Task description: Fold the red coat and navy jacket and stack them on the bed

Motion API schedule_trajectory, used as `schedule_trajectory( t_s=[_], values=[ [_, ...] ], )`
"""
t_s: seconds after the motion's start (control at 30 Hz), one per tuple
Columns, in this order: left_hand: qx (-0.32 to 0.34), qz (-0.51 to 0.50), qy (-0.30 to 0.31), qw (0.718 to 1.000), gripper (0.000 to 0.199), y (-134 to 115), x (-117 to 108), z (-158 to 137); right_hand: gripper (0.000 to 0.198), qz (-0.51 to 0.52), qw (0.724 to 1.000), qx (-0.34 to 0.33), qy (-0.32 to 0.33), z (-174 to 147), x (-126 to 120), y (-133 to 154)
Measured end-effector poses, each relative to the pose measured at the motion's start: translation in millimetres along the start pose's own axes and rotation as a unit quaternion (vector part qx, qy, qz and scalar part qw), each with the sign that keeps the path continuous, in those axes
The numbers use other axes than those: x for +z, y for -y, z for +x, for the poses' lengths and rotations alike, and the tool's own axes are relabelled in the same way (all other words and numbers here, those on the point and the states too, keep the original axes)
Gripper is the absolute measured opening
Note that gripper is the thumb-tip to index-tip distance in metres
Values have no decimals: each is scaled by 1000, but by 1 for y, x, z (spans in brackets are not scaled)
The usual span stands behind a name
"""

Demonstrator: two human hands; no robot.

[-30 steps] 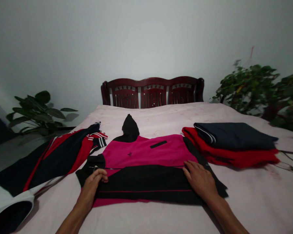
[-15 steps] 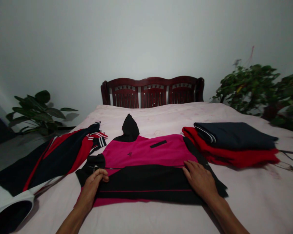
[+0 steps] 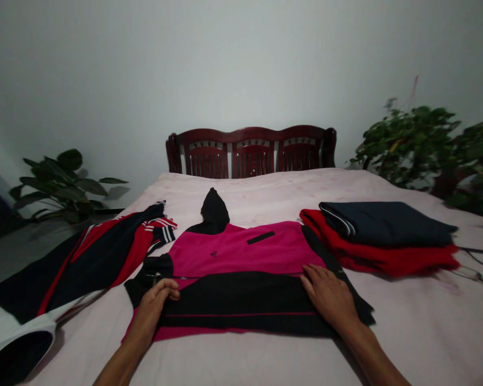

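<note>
A hooded jacket [image 3: 241, 246], magenta and black, lies spread sideways on the bed. Its black hood [image 3: 214, 212] points toward the headboard side, and a black sleeve with a thin magenta line is laid across the near side of its body. My left hand [image 3: 156, 300] rests at the jacket's left end near a zipper pull, its fingers curled together on the fabric; the thumb is mostly hidden. Over at the right end, my right hand [image 3: 330, 295] lies flat on the black and magenta cloth, fingers stretched out and thumb apart.
Folded dark navy [image 3: 390, 222] and red [image 3: 394, 260] garments are stacked at the right, with thin-framed glasses [image 3: 478, 273] beside them. Navy, red and white clothing [image 3: 104, 252] lies along the bed's left edge. Behind is a wooden headboard [image 3: 253, 153]; plants flank the bed [image 3: 273, 198].
</note>
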State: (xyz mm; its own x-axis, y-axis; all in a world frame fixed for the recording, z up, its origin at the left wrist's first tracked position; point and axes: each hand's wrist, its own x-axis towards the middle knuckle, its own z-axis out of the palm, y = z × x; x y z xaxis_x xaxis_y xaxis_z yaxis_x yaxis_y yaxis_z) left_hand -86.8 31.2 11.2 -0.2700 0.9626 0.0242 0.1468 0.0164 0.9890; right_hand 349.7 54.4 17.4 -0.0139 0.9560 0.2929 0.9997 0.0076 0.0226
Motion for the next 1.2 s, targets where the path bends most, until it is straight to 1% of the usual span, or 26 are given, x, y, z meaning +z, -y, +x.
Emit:
schedule_trajectory(
  t_s=[0.57, 1.2],
  values=[
    [-2, -9, 9, 1000, 21, 6, -2, 1, 45, -9, 1000, -7, -4, -1, 0, 0],
    [-10, -9, 18, 1000, 20, 9, -3, 3, 46, 10, 1000, -3, 4, 0, -3, 1]
  ],
)
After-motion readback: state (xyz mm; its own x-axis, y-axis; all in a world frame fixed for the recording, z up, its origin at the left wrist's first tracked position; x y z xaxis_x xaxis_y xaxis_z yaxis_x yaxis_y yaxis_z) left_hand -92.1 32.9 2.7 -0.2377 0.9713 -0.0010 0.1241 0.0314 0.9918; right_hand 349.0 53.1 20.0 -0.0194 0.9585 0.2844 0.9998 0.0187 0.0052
